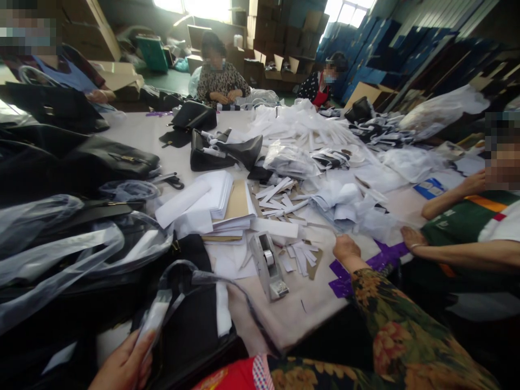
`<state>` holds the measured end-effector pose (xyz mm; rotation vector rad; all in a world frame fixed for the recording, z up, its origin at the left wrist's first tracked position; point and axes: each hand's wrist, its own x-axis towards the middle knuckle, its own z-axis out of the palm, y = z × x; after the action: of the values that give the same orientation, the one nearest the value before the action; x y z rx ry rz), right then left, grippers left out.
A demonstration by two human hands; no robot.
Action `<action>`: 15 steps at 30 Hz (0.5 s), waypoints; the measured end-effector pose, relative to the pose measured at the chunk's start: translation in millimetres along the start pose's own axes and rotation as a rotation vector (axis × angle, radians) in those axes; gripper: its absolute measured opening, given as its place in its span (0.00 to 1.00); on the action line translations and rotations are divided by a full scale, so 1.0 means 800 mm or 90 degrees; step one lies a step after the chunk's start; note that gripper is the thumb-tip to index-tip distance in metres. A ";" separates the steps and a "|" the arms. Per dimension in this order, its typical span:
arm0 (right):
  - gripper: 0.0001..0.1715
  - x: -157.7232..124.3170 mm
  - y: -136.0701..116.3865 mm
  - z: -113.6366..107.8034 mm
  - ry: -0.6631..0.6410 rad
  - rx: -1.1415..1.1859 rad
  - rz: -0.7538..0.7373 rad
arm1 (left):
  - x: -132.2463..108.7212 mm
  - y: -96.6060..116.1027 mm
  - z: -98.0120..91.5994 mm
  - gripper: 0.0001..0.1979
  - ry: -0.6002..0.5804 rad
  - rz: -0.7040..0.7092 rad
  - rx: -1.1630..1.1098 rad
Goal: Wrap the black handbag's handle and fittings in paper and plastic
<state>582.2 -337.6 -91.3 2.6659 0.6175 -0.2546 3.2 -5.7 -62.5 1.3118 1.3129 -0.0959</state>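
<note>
Plastic-wrapped strap (156, 311) is pinched in the left hand (130, 355) over a black bag (195, 314), left of the tape dispenser (270, 271), long axis slanting away and toward it. Right hand (346, 250) is nearer the dispenser, off its right side, fingers curled; can't tell if it's holding anything.

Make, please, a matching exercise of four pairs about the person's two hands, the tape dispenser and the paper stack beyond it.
Column 1
1. Left hand
2. Right hand
3. Tape dispenser
4. Paper stack

Column 2
A. Grey, with a white roll in it
B. Beside purple tape
C. Mostly white, with some brown
D. Gripping a plastic-wrapped strap

Right pairs: 1-D, 2-B, 3-A, 4-C.
</note>
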 end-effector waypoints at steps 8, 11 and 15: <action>0.15 0.012 -0.012 0.005 -0.036 0.079 -0.222 | 0.004 -0.016 -0.011 0.39 -0.026 0.020 -0.025; 0.14 0.027 -0.013 0.000 -0.027 0.126 -0.190 | 0.001 -0.015 -0.011 0.38 -0.027 0.024 -0.024; 0.23 0.062 -0.022 -0.006 0.005 0.203 -0.062 | -0.001 -0.011 -0.009 0.36 -0.023 0.023 -0.018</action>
<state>618.4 -302.4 -105.8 2.9444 0.7665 -0.4003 -8.1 -4.3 -65.4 1.3037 1.2557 -0.0754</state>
